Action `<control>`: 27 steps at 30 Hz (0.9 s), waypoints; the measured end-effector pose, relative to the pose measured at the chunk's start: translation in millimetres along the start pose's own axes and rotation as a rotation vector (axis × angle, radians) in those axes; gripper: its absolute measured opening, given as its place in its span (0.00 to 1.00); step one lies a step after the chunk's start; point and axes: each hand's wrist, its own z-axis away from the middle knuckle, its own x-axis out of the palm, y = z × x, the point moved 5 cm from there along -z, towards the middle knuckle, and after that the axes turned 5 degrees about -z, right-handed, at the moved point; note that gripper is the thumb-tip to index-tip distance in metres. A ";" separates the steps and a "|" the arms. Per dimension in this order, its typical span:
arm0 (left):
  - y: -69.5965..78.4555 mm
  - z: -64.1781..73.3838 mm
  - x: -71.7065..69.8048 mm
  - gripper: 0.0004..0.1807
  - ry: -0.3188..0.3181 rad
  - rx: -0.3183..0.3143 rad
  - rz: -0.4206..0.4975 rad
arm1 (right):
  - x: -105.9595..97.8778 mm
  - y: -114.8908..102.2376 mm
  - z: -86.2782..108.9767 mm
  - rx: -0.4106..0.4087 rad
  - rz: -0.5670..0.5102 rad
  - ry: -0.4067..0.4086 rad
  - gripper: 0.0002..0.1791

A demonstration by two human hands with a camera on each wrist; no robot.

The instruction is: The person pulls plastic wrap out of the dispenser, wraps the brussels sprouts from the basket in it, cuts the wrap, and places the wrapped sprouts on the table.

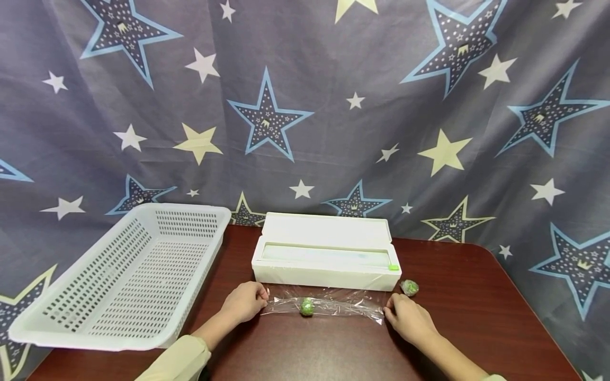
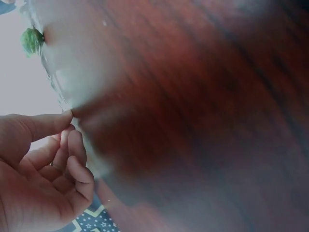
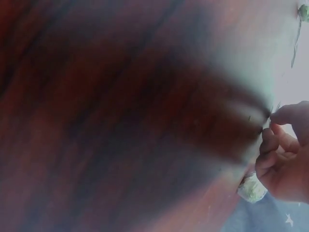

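Head view: left hand (image 1: 245, 302) and right hand (image 1: 409, 317) pinch opposite ends of clear film (image 1: 338, 306), green ball (image 1: 307, 307) near its front edge. White basket (image 1: 147, 286) visible only here.

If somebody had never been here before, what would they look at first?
Probably the big starry curtain filling the whole background behind the table. Next, maybe the large white basket on the left and the open white cling film box near the back. In front of that box, the left hand and right hand pinch shiny clear film, with a bright green ball between them.
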 end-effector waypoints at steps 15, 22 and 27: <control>4.6 4.4 -0.3 0.07 -0.028 0.075 -0.002 | 0.3 8.0 -0.6 0.038 -0.073 -0.042 0.05; 5.4 8.3 -5.1 0.05 -0.017 0.089 0.013 | -5.8 7.6 -0.5 0.032 -0.094 -0.035 0.04; 5.0 10.4 -13.2 0.03 0.002 0.078 0.026 | -11.1 6.5 -0.8 0.031 -0.119 -0.033 0.03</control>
